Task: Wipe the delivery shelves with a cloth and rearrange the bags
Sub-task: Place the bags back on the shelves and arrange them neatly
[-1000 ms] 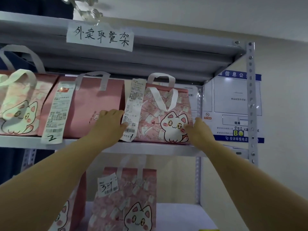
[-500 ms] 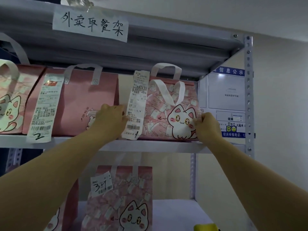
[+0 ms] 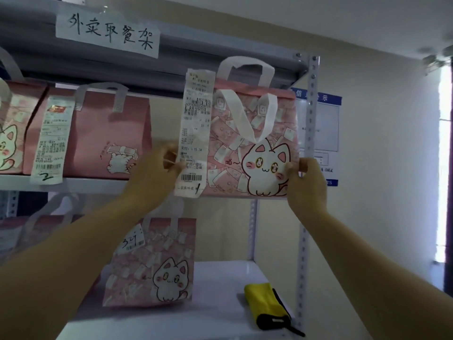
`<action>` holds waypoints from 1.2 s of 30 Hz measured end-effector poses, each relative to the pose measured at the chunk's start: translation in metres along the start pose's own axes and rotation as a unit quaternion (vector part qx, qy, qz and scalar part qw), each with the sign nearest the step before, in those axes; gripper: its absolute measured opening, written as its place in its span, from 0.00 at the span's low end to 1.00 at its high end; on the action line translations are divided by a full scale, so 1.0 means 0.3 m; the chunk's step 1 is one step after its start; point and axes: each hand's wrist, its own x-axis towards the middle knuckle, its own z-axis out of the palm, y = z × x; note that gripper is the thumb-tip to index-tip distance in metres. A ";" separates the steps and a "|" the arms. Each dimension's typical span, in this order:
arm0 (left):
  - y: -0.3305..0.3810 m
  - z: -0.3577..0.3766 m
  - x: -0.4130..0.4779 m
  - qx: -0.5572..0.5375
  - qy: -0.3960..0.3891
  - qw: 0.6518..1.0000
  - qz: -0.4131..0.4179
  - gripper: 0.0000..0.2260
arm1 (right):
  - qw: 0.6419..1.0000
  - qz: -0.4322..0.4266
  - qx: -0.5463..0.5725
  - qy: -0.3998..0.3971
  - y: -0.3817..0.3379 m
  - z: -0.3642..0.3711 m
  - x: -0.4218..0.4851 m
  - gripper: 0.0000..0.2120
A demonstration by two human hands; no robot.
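A pink cat-print bag (image 3: 255,143) with white handles and a long receipt marked 1 is held between both hands, in front of the right end of the upper shelf (image 3: 93,184). My left hand (image 3: 157,170) grips its left edge beside the receipt. My right hand (image 3: 306,182) grips its right edge. A plain pink bag (image 3: 103,133) with a receipt marked 2 stands on the upper shelf to the left. Another cat bag (image 3: 152,263) labelled 3-4 stands on the lower shelf (image 3: 220,273). A folded yellow cloth (image 3: 267,305) lies on the lower shelf at the right.
A third cat bag (image 3: 9,133) shows at the far left of the upper shelf. The perforated metal upright (image 3: 306,217) runs down the right side. A handwritten paper label (image 3: 107,33) hangs on the top beam. A blue notice board (image 3: 323,128) is on the wall behind.
Both hands closed on the sides of the bag marked 1 and pulled it forward off the upper shelf toward me. The camera tipped down, bringing the yellow cloth into view.
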 end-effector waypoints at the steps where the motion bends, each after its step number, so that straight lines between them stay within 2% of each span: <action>1: 0.026 -0.009 -0.029 -0.013 0.005 1.000 -0.002 0.06 | 1.000 -0.004 0.004 -0.002 -0.005 -0.031 -0.023 0.04; 10: 0.140 -0.123 -0.343 -0.080 -0.017 0.995 -0.048 0.08 | 0.998 -0.026 0.033 -0.042 -0.013 -0.260 -0.276 0.03; 17: 0.086 -0.130 -0.583 -0.051 -0.049 0.989 -0.128 0.10 | 0.995 0.003 0.007 -0.102 0.067 -0.302 -0.473 0.06; 24: -0.038 -0.013 -0.723 -0.032 -0.109 0.973 -0.200 0.08 | 0.984 0.065 -0.059 -0.158 0.238 -0.253 -0.565 0.04; 29: -0.152 0.122 -0.729 -0.016 -0.150 0.961 -0.232 0.07 | 0.972 0.123 -0.115 -0.166 0.344 -0.191 -0.559 0.03; 36: -0.311 0.303 -0.660 -0.015 -0.180 0.950 -0.253 0.10 | 0.961 0.151 -0.170 -0.158 0.453 -0.092 -0.498 0.03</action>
